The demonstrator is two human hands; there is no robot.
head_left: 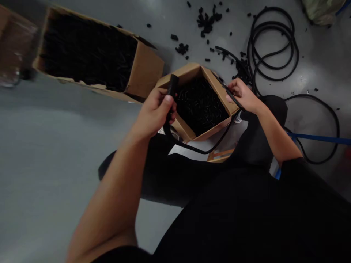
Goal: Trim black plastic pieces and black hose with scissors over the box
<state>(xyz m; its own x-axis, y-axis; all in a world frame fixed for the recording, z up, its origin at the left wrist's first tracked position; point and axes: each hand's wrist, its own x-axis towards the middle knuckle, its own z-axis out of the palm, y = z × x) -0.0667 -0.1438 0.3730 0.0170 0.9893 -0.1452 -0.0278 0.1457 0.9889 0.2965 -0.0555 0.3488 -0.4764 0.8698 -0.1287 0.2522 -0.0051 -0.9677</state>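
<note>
My left hand (161, 104) is closed around a black hose (201, 150), near an end piece (172, 84) that looks ribbed and points up and away from me. From that hand the hose sags in a loop over my lap and rises toward my right side. My right hand (241, 95) pinches a long, thin black piece (233, 98) beside the right rim of the small carton. Whether this piece belongs to the same hose cannot be made out. Between my hands stands the open cardboard box (182, 129), filled with small black pieces (201, 104).
A larger carton (148, 73) full of black pieces (90, 51) stands at the upper left. Short black bits (207, 23) lie scattered on the floor. Coiled black hose (292, 40) lies at the upper right, and a blue bar (320, 138) is at my right.
</note>
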